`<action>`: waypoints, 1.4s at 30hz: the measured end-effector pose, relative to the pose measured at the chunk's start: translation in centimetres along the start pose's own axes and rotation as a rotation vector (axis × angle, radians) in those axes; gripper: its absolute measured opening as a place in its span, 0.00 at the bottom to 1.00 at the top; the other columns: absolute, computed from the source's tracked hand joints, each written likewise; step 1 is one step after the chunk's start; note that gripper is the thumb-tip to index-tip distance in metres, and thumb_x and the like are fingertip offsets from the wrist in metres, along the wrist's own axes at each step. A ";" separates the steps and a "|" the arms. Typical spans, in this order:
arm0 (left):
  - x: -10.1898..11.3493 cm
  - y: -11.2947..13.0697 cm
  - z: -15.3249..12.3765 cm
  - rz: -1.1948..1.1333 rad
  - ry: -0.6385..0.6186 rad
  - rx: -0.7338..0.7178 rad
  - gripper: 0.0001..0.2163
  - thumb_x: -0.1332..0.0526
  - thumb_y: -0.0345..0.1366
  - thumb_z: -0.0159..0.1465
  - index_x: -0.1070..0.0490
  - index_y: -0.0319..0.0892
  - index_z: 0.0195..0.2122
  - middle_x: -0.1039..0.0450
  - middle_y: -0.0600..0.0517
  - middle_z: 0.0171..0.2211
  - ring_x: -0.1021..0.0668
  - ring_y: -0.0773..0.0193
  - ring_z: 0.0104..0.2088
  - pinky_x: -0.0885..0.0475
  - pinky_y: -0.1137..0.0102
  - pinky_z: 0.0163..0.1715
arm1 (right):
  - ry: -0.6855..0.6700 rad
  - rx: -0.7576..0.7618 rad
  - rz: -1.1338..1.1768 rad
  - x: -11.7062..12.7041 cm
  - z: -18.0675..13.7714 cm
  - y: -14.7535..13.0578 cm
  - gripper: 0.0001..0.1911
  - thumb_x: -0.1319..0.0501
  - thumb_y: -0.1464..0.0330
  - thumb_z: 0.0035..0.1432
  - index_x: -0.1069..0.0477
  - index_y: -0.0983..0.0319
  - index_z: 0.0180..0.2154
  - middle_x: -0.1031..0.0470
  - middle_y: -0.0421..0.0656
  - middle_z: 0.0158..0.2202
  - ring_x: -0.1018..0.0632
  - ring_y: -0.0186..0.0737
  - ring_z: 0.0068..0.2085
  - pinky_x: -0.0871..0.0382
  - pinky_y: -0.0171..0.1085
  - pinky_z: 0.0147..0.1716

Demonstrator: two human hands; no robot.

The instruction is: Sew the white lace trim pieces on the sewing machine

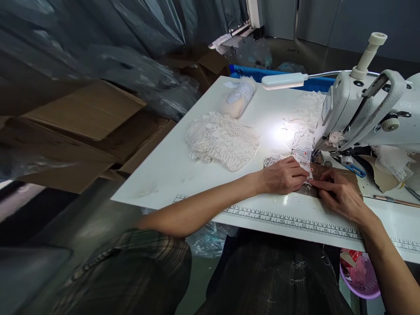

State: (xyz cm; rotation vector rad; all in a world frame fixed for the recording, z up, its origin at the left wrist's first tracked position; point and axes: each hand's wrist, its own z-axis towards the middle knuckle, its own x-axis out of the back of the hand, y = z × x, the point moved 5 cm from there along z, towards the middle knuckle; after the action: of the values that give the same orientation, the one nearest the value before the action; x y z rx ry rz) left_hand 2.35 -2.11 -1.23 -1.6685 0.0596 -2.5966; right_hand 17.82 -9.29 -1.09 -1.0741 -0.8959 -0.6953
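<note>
My left hand [285, 176] has its fingers closed on white lace trim [302, 144] just in front of the sewing machine's [348, 113] needle area. Close beside it, my right hand [341, 194] pinches the near end of the same lace, its fingertips almost meeting the left ones. From there the lace runs back past the presser foot across the white table. A brown plate [349, 178] lies on the machine bed by my right fingers. Small red marks show near the needle, too small to name.
A heap of white lace [225, 140] and a wrapped pale roll [239, 98] lie on the table [157, 175] to the left. A lamp [284, 81] hangs over it. Blue snips [356, 170] rest at right. Cardboard boxes [85, 109] stand left; a purple basket [364, 286] sits below.
</note>
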 end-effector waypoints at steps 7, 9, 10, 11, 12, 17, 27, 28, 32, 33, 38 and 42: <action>1.7 -1.7 -0.2 -0.111 0.118 0.133 0.16 0.44 0.48 0.70 0.24 0.42 0.42 0.21 0.48 0.46 0.22 0.61 0.43 0.33 0.61 0.45 | 0.020 0.033 -0.089 -0.7 -0.2 -0.1 0.21 0.46 0.70 0.61 0.22 0.51 0.50 0.28 0.48 0.41 0.25 0.41 0.40 0.25 0.41 0.36; 2.8 -3.2 -0.5 -0.101 0.214 0.273 0.16 0.47 0.46 0.72 0.25 0.41 0.41 0.20 0.48 0.43 0.22 0.61 0.41 0.33 0.63 0.42 | 0.026 0.032 -0.085 -0.6 -0.1 -0.1 0.20 0.46 0.70 0.61 0.21 0.51 0.49 0.28 0.47 0.41 0.24 0.41 0.40 0.25 0.41 0.36; 3.1 -3.8 -0.5 -0.098 0.234 0.315 0.16 0.48 0.43 0.73 0.25 0.41 0.40 0.20 0.48 0.41 0.22 0.62 0.40 0.33 0.64 0.40 | 0.025 0.030 -0.081 -0.5 -0.1 -0.1 0.20 0.46 0.70 0.61 0.21 0.50 0.49 0.28 0.47 0.41 0.24 0.40 0.40 0.25 0.41 0.36; 3.2 -4.3 -0.5 -0.103 0.225 0.326 0.15 0.49 0.41 0.73 0.25 0.41 0.39 0.20 0.49 0.39 0.22 0.63 0.38 0.33 0.65 0.39 | 0.021 0.027 -0.077 -0.5 0.0 -0.2 0.20 0.46 0.70 0.61 0.21 0.50 0.49 0.28 0.47 0.41 0.24 0.40 0.40 0.25 0.41 0.36; 3.0 -4.6 -0.3 -0.116 0.193 0.315 0.15 0.49 0.39 0.73 0.25 0.41 0.38 0.21 0.50 0.39 0.22 0.63 0.38 0.34 0.65 0.39 | 0.016 0.023 -0.074 -0.5 0.0 -0.2 0.20 0.46 0.70 0.62 0.21 0.50 0.48 0.28 0.47 0.40 0.24 0.40 0.40 0.24 0.40 0.36; 0.8 -6.0 1.1 -0.175 -0.036 0.340 0.12 0.48 0.40 0.72 0.27 0.41 0.45 0.22 0.49 0.42 0.23 0.62 0.40 0.34 0.63 0.42 | 0.031 0.007 -0.087 -0.3 0.1 -0.3 0.19 0.46 0.70 0.62 0.20 0.52 0.48 0.27 0.47 0.40 0.23 0.40 0.40 0.25 0.39 0.35; 0.8 -4.4 1.1 -0.148 0.053 0.219 0.13 0.47 0.42 0.71 0.25 0.42 0.39 0.21 0.51 0.38 0.23 0.63 0.36 0.34 0.65 0.38 | 0.021 0.017 -0.116 -0.4 0.1 -0.5 0.20 0.46 0.71 0.63 0.22 0.50 0.50 0.28 0.46 0.39 0.24 0.40 0.39 0.26 0.38 0.35; 0.7 -3.6 0.7 -0.133 0.025 0.163 0.13 0.46 0.43 0.71 0.25 0.42 0.41 0.21 0.50 0.40 0.23 0.63 0.38 0.34 0.64 0.39 | 0.023 0.021 -0.115 -0.5 0.1 -0.5 0.20 0.46 0.71 0.63 0.22 0.50 0.50 0.28 0.46 0.39 0.24 0.39 0.39 0.26 0.39 0.35; 0.3 -1.4 -0.2 0.026 -0.087 0.098 0.18 0.49 0.46 0.73 0.29 0.40 0.53 0.25 0.45 0.54 0.25 0.55 0.46 0.35 0.61 0.42 | 0.031 0.029 -0.113 -0.5 0.0 -0.6 0.21 0.46 0.71 0.62 0.22 0.51 0.51 0.28 0.47 0.39 0.25 0.40 0.38 0.26 0.40 0.35; 0.3 -1.1 -0.2 0.062 -0.112 0.102 0.19 0.50 0.45 0.73 0.29 0.40 0.54 0.26 0.44 0.55 0.25 0.54 0.46 0.36 0.60 0.42 | 0.031 0.030 -0.115 -0.5 0.0 -0.6 0.20 0.47 0.71 0.63 0.22 0.52 0.50 0.28 0.47 0.39 0.25 0.41 0.38 0.27 0.41 0.35; 0.3 -1.5 1.2 0.128 -0.209 0.179 0.19 0.54 0.42 0.74 0.28 0.38 0.51 0.25 0.45 0.53 0.24 0.54 0.43 0.37 0.59 0.43 | 0.072 0.030 -0.143 -0.5 0.4 -0.9 0.20 0.48 0.70 0.64 0.21 0.53 0.49 0.28 0.48 0.39 0.26 0.41 0.39 0.26 0.41 0.36; 0.1 -2.4 1.9 0.122 -0.254 0.244 0.15 0.50 0.37 0.73 0.26 0.39 0.49 0.25 0.46 0.53 0.24 0.54 0.44 0.37 0.57 0.49 | 0.131 -0.006 -0.188 -0.7 0.8 -0.7 0.21 0.47 0.72 0.61 0.22 0.54 0.50 0.29 0.49 0.40 0.27 0.42 0.40 0.26 0.42 0.36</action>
State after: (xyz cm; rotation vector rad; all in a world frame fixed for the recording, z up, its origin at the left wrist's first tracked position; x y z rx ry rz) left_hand 3.98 0.32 -0.20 -1.8222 -0.1554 -2.1846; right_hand 16.71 -8.75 -1.20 -0.9458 -0.8889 -0.9151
